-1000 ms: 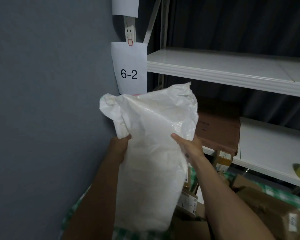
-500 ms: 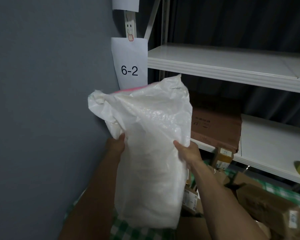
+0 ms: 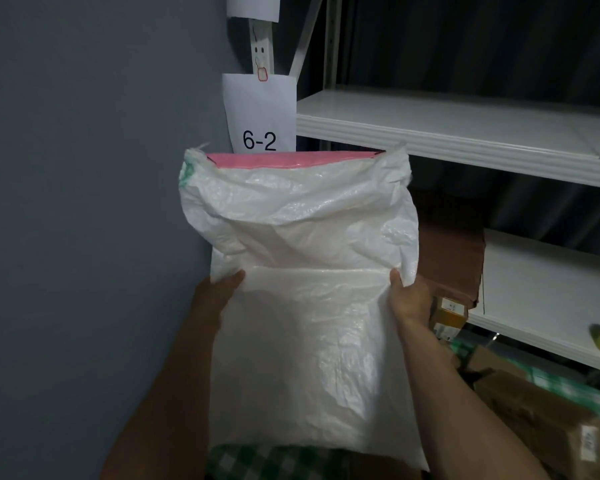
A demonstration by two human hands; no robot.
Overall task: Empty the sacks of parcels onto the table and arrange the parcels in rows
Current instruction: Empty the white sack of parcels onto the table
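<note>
A white woven sack [image 3: 305, 306] hangs upright in the air between the two hands, in front of a grey wall and a paper label [image 3: 260, 114] reading 6-2. The left hand [image 3: 219, 292] pinches the sack's left edge and the right hand [image 3: 409, 299] pinches its right edge, both about halfway up. A pink band [image 3: 291, 159] shows at the sack's top. Cardboard parcels [image 3: 520, 407] lie below to the right on the green-checked worktop [image 3: 257, 462].
</note>
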